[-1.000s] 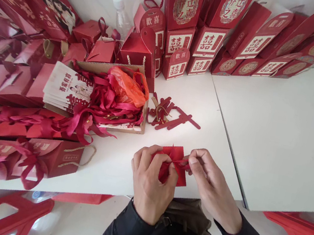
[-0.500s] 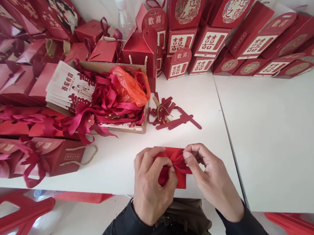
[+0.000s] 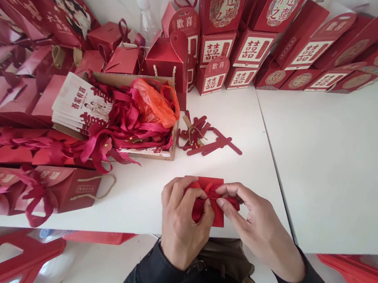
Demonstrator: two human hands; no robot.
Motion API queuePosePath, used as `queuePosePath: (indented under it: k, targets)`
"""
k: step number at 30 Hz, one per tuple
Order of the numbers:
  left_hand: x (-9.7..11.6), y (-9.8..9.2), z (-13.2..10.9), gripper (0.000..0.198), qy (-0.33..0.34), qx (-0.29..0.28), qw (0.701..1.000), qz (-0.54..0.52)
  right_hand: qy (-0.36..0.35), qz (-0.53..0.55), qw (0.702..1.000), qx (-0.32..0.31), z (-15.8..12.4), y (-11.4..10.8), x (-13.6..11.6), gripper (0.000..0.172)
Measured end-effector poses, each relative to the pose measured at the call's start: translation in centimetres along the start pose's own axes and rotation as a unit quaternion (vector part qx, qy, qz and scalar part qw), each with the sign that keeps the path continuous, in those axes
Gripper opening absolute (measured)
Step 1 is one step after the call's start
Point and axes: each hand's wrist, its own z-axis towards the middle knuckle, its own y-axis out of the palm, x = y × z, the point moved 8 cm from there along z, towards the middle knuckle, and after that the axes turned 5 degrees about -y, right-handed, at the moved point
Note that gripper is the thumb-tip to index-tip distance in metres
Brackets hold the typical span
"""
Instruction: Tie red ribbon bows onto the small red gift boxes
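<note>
From the head cam I'm placing everything off the cardboard carton [image 3: 171, 150], the open one with the ribbon tangle [image 3: 121, 112]. The small red box [image 3: 218, 217] is sitting on the white worktop [image 3: 260, 173], right of the carton and nearer the person; the hands are hiding much of it, so I can't tell how deep it is. The left hand [image 3: 184, 221] is keeping a closed grip, thumb and fingertip pinching the red ribbon [image 3: 215, 193] on top of the box. The right hand [image 3: 258, 222] is pinching too, thumb and finger together on the ribbon's side farther from the carton.

What's worrying me: the left pinch is looking like the main thing securing those folds, so any easing there could be letting them go slack. If the right is tugging too hard, the ribbon could be ending up lopsided, or the box could be skidding away from the carton, as only the left seems to be bracing it. Pressing too hard could be creasing the box. The dark red strips [image 3: 215, 147] beside the carton are lying apart from the hands, so I'm not sweating those.
</note>
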Motion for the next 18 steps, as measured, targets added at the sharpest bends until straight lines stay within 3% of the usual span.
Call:
queuePosePath:
  k: [13,18]
  targets:
    - [-0.14,-0.12,0.08,0.021,0.002,0.019,1.0,0.004,-0.013,-0.012,1.0,0.023,-0.38,0.22,0.65,0.014]
    - [-0.29,-0.47,-0.03,0.018,0.013,-0.027,1.0,-0.01,0.007,-0.019,1.0,0.02,-0.41,-0.35,0.77,0.017]
